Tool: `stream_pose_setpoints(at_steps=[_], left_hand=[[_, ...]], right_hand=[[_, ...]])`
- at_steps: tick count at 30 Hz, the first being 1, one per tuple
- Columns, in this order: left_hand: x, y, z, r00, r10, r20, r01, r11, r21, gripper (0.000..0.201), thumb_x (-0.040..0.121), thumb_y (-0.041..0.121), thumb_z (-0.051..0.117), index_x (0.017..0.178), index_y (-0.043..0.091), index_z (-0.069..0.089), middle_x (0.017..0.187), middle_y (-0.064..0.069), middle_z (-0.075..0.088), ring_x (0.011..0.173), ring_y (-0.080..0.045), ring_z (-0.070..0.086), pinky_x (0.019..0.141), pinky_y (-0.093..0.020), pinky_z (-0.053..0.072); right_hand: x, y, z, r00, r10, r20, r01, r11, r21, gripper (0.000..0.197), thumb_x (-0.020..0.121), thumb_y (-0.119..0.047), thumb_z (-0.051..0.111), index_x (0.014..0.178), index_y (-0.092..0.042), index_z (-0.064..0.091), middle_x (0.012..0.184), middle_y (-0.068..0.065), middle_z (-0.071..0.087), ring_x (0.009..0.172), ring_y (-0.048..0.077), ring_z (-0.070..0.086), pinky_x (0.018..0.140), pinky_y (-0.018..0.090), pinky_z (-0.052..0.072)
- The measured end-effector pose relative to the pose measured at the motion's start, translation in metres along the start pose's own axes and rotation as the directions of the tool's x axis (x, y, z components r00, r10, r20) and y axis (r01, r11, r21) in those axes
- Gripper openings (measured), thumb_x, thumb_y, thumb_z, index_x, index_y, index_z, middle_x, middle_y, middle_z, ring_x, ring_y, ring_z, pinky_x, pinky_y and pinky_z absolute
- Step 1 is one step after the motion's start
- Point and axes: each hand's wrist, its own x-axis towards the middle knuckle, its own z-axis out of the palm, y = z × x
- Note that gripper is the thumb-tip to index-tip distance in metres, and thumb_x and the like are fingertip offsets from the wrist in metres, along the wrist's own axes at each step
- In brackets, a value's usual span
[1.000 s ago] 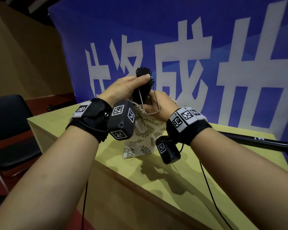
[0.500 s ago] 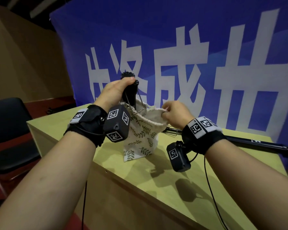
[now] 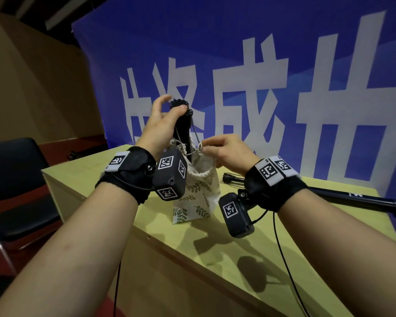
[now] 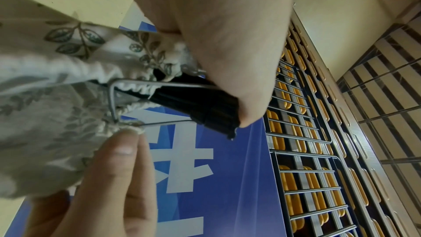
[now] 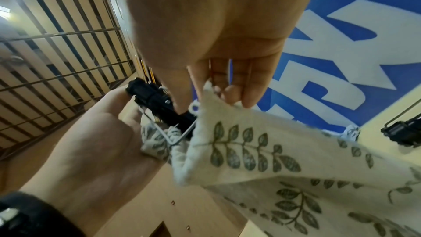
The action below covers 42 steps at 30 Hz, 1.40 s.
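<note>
A cream drawstring pouch (image 3: 197, 191) printed with green leaves stands on the light wooden table (image 3: 215, 252). My left hand (image 3: 162, 124) grips a black ribbed cylinder (image 3: 181, 124) with a knurled top and a wire loop (image 3: 196, 136); its lower end sits in the pouch mouth and my forefinger is raised. My right hand (image 3: 224, 149) pinches the pouch's rim on the right side. The left wrist view shows my thumb (image 4: 227, 42) on the cylinder (image 4: 200, 107) and the wire loop (image 4: 127, 86) against the gathered rim. In the right wrist view my fingertips (image 5: 230, 95) pinch the pouch (image 5: 273, 159).
A long black rod (image 3: 329, 193) lies on the table behind my right wrist, and its clamp end (image 5: 405, 132) shows in the right wrist view. A black chair (image 3: 14, 179) stands at the left. A blue banner (image 3: 238, 53) hangs close behind the table. A thin cable (image 3: 284, 259) hangs from my right wrist.
My right hand left the black cylinder and took the pouch's rim. The left hand lowered the cylinder's end into the pouch mouth, and its forefinger has lifted off.
</note>
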Motion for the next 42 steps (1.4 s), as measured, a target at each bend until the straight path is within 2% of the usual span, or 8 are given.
stream_pose_setpoints(at_steps=[4,8,13,16,22,27,32,42], left_hand=[[0.0,0.0,-0.001,0.997,0.058,0.045,-0.06,0.996,0.062,0.025,0.1,0.027,0.046,0.125,0.03,0.047,0.1,0.006,0.058,0.086,-0.005,0.061,0.058,-0.009,0.046],[0.001,-0.002,-0.003,0.99,0.099,0.1,-0.108,0.99,0.089,0.012,0.097,0.026,0.054,0.108,0.028,0.055,0.108,0.0,0.056,0.093,-0.006,0.058,0.068,-0.013,0.047],[0.003,-0.009,-0.01,0.97,0.098,0.221,-0.155,0.954,0.255,0.056,0.075,0.014,0.075,0.112,0.041,0.044,0.131,-0.01,0.039,0.118,-0.028,0.049,0.066,-0.017,0.05],[0.007,-0.01,-0.013,0.969,0.131,0.21,-0.187,0.942,0.278,0.061,0.08,-0.001,0.067,0.113,0.042,0.04,0.13,-0.011,0.039,0.119,-0.031,0.049,0.058,-0.011,0.051],[0.007,-0.011,-0.011,0.968,0.146,0.205,-0.205,0.929,0.309,0.06,0.084,0.001,0.065,0.118,0.044,0.04,0.131,-0.01,0.04,0.12,-0.028,0.049,0.067,-0.017,0.053],[0.003,-0.01,-0.002,0.968,0.181,0.176,-0.229,0.922,0.313,0.059,0.086,0.003,0.065,0.13,0.033,0.041,0.099,0.005,0.052,0.094,-0.011,0.058,0.077,-0.023,0.055],[0.0,-0.009,0.009,0.966,0.238,0.101,-0.258,0.921,0.291,0.058,0.085,0.005,0.068,0.133,0.025,0.044,0.074,0.012,0.043,0.062,0.016,0.053,0.06,-0.003,0.045],[0.004,-0.009,0.015,0.961,0.263,0.085,-0.276,0.892,0.357,0.055,0.079,0.011,0.075,0.124,0.031,0.049,0.072,0.005,0.04,0.063,-0.006,0.043,0.055,-0.005,0.04]], right_hand=[[0.01,-0.004,0.009,0.99,-0.005,-0.139,-0.001,0.999,-0.046,0.015,0.085,-0.031,0.068,0.085,-0.017,0.074,0.069,-0.005,0.065,0.06,0.008,0.057,0.064,0.03,0.053],[0.019,-0.004,0.014,0.973,0.045,-0.225,-0.058,0.997,-0.054,0.021,0.083,-0.025,0.07,0.066,-0.013,0.07,0.057,0.0,0.063,0.054,0.014,0.058,0.065,0.037,0.057],[0.022,-0.002,0.012,0.966,0.099,-0.24,-0.073,0.991,0.114,0.024,0.086,-0.019,0.067,0.07,-0.001,0.069,0.061,0.011,0.063,0.052,0.02,0.058,0.058,0.034,0.054],[0.022,0.009,0.005,0.943,0.158,-0.294,-0.08,0.962,0.261,0.02,0.086,-0.01,0.063,0.069,-0.002,0.067,0.059,0.01,0.06,0.049,0.018,0.057,0.057,0.029,0.051],[0.02,0.023,-0.012,0.893,0.321,-0.316,-0.136,0.861,0.491,0.022,0.09,-0.006,0.055,0.07,-0.007,0.065,0.07,0.011,0.062,0.064,0.023,0.061,0.06,0.03,0.055],[0.022,0.018,-0.016,0.872,0.279,-0.402,-0.123,0.92,0.371,0.027,0.089,-0.01,0.053,0.067,-0.018,0.064,0.082,0.0,0.065,0.089,0.021,0.059,0.082,0.036,0.047],[0.018,0.006,-0.014,0.878,0.204,-0.434,-0.026,0.924,0.381,0.026,0.09,-0.012,0.051,0.066,-0.017,0.06,0.079,0.003,0.063,0.077,0.018,0.056,0.069,0.031,0.042],[0.016,-0.017,-0.019,0.894,0.141,-0.425,0.094,0.869,0.485,0.03,0.09,-0.002,0.045,0.062,-0.009,0.053,0.064,0.005,0.058,0.058,0.012,0.053,0.052,0.015,0.041]])
